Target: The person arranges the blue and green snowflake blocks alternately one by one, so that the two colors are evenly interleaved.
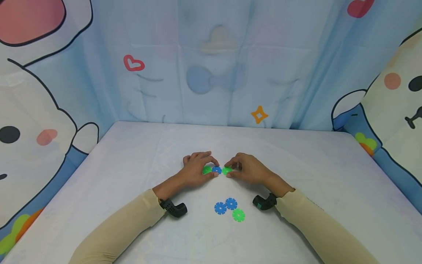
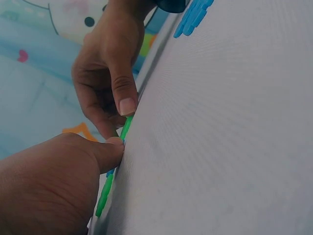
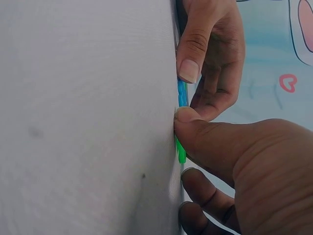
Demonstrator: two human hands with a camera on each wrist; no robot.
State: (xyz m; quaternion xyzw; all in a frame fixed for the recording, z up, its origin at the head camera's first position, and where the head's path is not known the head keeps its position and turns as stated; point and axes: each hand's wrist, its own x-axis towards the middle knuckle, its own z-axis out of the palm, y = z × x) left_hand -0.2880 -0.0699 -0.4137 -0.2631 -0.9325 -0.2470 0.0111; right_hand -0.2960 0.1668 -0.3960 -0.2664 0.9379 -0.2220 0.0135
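Note:
Flat notched plastic discs lie in a row between the two hands in the head view. The left hand (image 1: pixel 197 171) pinches a blue disc (image 1: pixel 216 170) between thumb and index finger, its other fingers spread over the cloth. Joined beside that disc, under the left hand's arch, is a green disc (image 1: pixel 206 169). At the right end of the row, the right hand (image 1: pixel 249 169) holds another green disc (image 1: pixel 226 171) by thumb and index finger, its edge right at the blue disc. In the right wrist view, the right thumb partly hides this green disc (image 3: pixel 181 152).
Closer to the person lie two blue discs (image 1: pixel 220 208), edges close together, and a loose green disc (image 1: pixel 239 215). A white cloth (image 1: pixel 313 176) covers the table. Behind it hangs a blue printed curtain (image 1: pixel 211 102). Each wrist wears a black camera band (image 1: pixel 173 208).

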